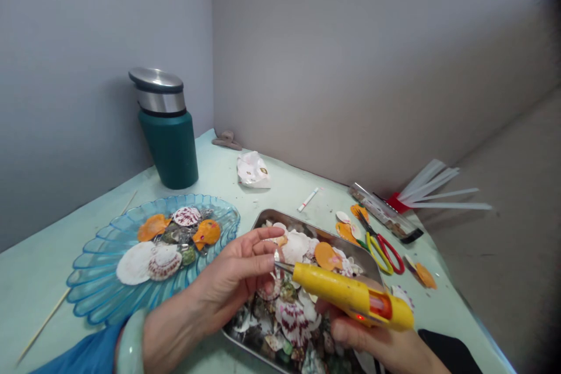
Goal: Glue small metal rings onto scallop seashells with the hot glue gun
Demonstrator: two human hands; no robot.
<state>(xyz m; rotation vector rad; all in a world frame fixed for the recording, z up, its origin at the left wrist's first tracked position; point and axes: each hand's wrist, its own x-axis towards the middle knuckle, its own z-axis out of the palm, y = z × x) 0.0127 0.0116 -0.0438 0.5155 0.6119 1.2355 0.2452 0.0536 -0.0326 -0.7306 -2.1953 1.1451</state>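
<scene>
My right hand (pixel 368 336) is wrapped round a yellow hot glue gun (pixel 342 292) with a small red light lit on its side. The gun's metal nozzle points left and meets the fingertips of my left hand (pixel 241 263). Those fingers are pinched together around something small and pale that I cannot make out. Below both hands lies a metal tray (pixel 258 219) heaped with seashells (pixel 295 318). To the left, a clear blue scalloped plate (pixel 100 245) holds several shells, orange, white and purple-striped.
A green flask (pixel 170 146) stands at the back left, near a crumpled white wrapper (pixel 253 170) and a brown hair clip (pixel 227 139). On the right are scissors (pixel 382 248), glue sticks (pixel 432 187), a clear tube (pixel 385 210) and loose orange shells (pixel 424 276). A thin wooden stick (pixel 44 324) sticks out under the plate.
</scene>
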